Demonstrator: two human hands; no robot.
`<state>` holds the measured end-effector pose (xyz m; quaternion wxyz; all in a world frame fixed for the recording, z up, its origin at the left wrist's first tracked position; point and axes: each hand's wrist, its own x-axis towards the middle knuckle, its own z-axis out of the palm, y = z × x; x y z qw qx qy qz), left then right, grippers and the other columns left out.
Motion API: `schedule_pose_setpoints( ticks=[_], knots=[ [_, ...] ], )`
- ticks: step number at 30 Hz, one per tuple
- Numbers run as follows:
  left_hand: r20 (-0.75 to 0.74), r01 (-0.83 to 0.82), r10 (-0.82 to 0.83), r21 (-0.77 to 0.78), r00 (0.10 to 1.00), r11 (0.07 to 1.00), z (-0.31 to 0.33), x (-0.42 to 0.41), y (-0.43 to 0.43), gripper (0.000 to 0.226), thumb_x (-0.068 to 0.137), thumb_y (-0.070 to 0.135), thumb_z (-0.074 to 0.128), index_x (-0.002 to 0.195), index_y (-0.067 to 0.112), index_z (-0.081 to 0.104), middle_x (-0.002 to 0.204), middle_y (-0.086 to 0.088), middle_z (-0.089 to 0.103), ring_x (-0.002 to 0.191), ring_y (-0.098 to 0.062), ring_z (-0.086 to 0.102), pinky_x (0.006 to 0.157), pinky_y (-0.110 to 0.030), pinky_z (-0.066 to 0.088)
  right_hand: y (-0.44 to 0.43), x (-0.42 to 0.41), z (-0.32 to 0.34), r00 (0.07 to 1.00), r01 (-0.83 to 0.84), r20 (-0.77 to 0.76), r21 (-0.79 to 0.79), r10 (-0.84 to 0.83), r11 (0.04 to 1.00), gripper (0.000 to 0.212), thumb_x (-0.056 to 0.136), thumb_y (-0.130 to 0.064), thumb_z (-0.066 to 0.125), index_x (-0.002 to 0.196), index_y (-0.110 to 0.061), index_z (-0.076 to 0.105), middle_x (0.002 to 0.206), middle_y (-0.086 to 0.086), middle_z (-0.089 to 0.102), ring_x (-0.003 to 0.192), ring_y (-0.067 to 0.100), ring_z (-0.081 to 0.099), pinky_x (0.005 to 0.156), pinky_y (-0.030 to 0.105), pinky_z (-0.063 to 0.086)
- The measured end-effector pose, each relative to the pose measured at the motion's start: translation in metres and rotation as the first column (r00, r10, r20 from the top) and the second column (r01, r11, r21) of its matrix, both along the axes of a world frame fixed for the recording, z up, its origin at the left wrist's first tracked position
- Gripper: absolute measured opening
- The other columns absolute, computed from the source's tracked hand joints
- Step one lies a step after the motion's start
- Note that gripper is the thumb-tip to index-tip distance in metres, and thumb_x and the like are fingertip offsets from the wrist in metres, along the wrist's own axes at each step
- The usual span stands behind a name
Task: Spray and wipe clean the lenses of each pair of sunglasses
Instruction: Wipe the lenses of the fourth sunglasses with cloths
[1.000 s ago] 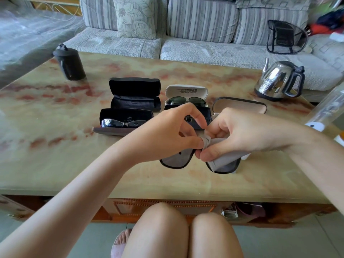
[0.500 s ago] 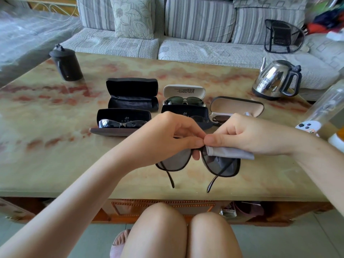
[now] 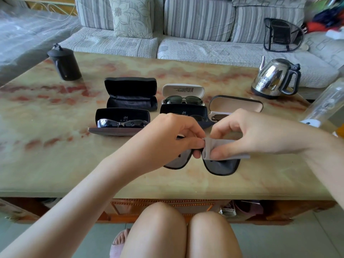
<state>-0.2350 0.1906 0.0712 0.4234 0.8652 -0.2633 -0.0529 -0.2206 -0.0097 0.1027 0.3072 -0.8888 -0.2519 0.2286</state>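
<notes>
Black-framed sunglasses (image 3: 221, 167) with dark lenses hang over the table's near middle. My left hand (image 3: 171, 135) pinches them at the bridge. My right hand (image 3: 247, 135) pinches a grey cloth (image 3: 219, 148) folded over the top of the right-hand lens. Behind my hands lie several open cases: one with silver wraparound sunglasses (image 3: 121, 123), a white case with dark-lensed sunglasses (image 3: 183, 99), a tan-lined case (image 3: 236, 105) with a pair partly hidden, and an open black case (image 3: 130, 95) with nothing visible inside. A clear spray bottle (image 3: 323, 107) stands at the right edge.
A steel kettle (image 3: 275, 79) stands at the back right of the marble table (image 3: 55, 161), and a black lidded canister (image 3: 64, 62) at the back left. A striped sofa (image 3: 186, 25) runs behind the table. My knees are under the near edge.
The sunglasses have tilted, so their temples no longer show below the lenses. My right hand has shifted the cloth along the top of the right-hand lens. My left hand's hold is unchanged.
</notes>
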Motion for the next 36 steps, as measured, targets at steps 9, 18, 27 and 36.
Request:
schedule_pose_setpoints(
  ticks=[9,18,27,36],
  knots=[
    [0.093,0.015,-0.018,0.035,0.995,0.999,0.004,-0.003,0.001,0.027,0.09,0.016,0.064,0.113,0.029,0.056,0.079,0.008,0.074,0.083,-0.009,0.064,0.083,-0.023,0.044,0.01,0.003,-0.011,0.984,0.093,-0.167,0.17,-0.065,0.981,0.038,0.064,-0.046,0.085,0.081,-0.013,0.076,0.094,0.03,0.066,0.074,0.017,0.055,0.069,0.032,0.038],
    [-0.013,0.058,-0.058,-0.007,0.998,0.998,0.003,0.0,0.009,0.023,0.09,0.025,0.062,0.111,0.033,0.056,0.075,0.016,0.072,0.087,0.001,0.065,0.09,-0.021,0.044,-0.015,0.005,-0.011,0.977,0.116,-0.189,0.106,-0.094,0.988,0.057,0.067,-0.056,0.077,0.091,-0.004,0.074,0.093,0.033,0.068,0.087,0.047,0.065,0.077,0.037,0.048],
    [-0.007,0.033,-0.033,0.02,0.999,0.999,0.001,-0.002,0.009,0.024,0.09,0.028,0.063,0.112,0.033,0.056,0.073,0.018,0.072,0.082,0.014,0.058,0.089,-0.015,0.043,-0.026,-0.002,-0.008,0.977,0.105,-0.196,0.078,-0.088,0.991,0.062,0.063,-0.06,0.078,0.095,-0.007,0.074,0.103,0.034,0.064,0.085,0.044,0.06,0.08,0.041,0.034],
    [0.044,0.037,-0.04,0.066,0.998,0.997,-0.004,-0.004,-0.001,0.03,0.09,0.017,0.064,0.116,0.029,0.055,0.076,0.012,0.073,0.084,-0.004,0.064,0.084,-0.019,0.044,0.01,-0.005,-0.013,0.991,0.051,-0.126,0.113,-0.036,0.992,0.033,0.067,-0.047,0.074,0.081,-0.017,0.076,0.088,0.02,0.07,0.072,0.014,0.055,0.069,0.032,0.04]
  ],
)
